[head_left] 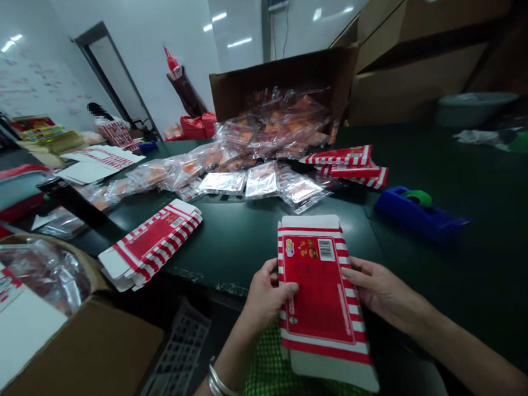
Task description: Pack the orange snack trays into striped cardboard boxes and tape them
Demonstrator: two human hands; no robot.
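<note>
A red and white striped cardboard box (318,295) is held upright between both hands at the table's near edge, its bottom flap hanging out. My left hand (270,294) grips its left side, thumb on the printed face. On the opposite side, my right hand (379,289) is closed around the edge, fingers partly behind it. Another striped box (154,241) lies to the left on the dark green table (231,246). Clear plastic packets (263,180) with silvery and orange contents lie beyond the held box.
To the right is a blue tape dispenser (422,214) with green tape. Folded striped pieces (354,165) lie behind it. A large carton (285,74) spills packets at the back. An open carton (87,351) stands at lower left, and a person (112,129) is far left.
</note>
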